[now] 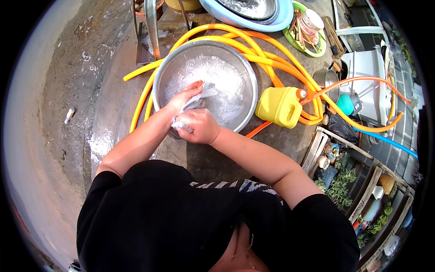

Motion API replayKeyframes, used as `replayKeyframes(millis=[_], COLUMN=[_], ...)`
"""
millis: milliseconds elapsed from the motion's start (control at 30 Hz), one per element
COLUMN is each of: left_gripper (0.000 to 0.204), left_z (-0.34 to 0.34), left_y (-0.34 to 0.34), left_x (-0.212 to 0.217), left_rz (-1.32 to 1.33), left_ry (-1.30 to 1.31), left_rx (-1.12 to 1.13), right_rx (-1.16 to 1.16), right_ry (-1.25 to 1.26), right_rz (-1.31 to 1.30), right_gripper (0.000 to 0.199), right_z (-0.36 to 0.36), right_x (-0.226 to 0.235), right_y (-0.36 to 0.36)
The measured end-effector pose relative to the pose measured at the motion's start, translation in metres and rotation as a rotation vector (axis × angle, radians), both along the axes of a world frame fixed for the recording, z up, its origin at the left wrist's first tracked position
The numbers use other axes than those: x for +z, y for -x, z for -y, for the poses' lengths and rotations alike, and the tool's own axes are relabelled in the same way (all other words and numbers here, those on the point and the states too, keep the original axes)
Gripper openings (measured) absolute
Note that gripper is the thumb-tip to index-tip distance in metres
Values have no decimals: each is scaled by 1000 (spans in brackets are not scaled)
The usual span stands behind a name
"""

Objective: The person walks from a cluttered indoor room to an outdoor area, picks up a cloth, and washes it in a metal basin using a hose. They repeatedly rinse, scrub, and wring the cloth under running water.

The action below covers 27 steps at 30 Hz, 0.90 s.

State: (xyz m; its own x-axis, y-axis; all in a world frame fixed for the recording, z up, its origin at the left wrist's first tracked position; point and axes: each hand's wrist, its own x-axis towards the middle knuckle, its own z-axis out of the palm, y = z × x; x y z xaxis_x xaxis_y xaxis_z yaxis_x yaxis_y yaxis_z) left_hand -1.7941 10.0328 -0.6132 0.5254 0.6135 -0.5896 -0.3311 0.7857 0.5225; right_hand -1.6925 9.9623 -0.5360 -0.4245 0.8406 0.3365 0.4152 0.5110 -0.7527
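Observation:
Over the near side of a round metal basin [248, 77], both my hands hold a wet, pale grey cloth [195, 102]. My right hand [202, 126] is closed in a fist around it, and one bunched end sticks out at the thumb side. My left hand [185, 96] lies along the cloth's other part, its fingers pointing into the basin. The cloth partly covers the left palm, and the left thumb is hard to make out. Bright, foamy water [222, 77] fills the lower part of the basin.
An orange-yellow hose [276, 65] coils around the basin. A yellow jug [280, 107] stands to its right. At the back are a blue tub [284, 18] and a green basin [321, 45] with sticks. Wooden crates [366, 192] with plants line the right; a metal frame [153, 34] stands back left.

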Motion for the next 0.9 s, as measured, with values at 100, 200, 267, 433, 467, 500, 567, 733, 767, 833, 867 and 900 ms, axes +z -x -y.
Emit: replayKeyframes(millis=[100, 200, 267, 433, 467, 500, 567, 733, 767, 833, 867, 900], left_gripper=[38, 27, 24, 41, 44, 48, 61, 64, 64, 59, 58, 56], left_z=[6, 9, 11, 20, 24, 24, 27, 30, 30, 32, 32, 31], left_y=[2, -3, -6, 1, 2, 5, 9, 12, 12, 11, 10, 8], left_x=[4, 18, 15, 19, 20, 23, 12, 9, 10, 13, 16, 18], left_rz=[47, 118, -112, -452, -498, -545, -613, -601, -598, -579, -572, -506], left_ry=[7, 178, 141, 57, -7, -79, -132, -137, -141, -138, -136, -70], left_rx=[9, 128, 173, 113, 74, 31, -43, -107, -106, -88, -75, -30], right_rx=[30, -385, -510, -756, -415, -76, -149, -180, -80, -161, -316, -474], right_ry=[-40, 187, 336, 158, 232, 296, 201, 206, 214, 437, 666, 895], right_rz=[200, 491, 722, 592, 701, 787, 857, 904, 906, 824, 807, 778], right_gripper=[21, 22, 26, 53, 53, 53, 57, 68, 71, 72, 70, 69], right_z=[1, -37, -66, -51, -33, -23, -31, -39, -38, -47, -55, -58], right_x=[-6, -29, -40, -78, -78, -81, -102, -105, -103, -94, -73, -62], right_y=[-12, -39, -65, -70, -59, -53, -69, -73, -73, -88, -78, -69])
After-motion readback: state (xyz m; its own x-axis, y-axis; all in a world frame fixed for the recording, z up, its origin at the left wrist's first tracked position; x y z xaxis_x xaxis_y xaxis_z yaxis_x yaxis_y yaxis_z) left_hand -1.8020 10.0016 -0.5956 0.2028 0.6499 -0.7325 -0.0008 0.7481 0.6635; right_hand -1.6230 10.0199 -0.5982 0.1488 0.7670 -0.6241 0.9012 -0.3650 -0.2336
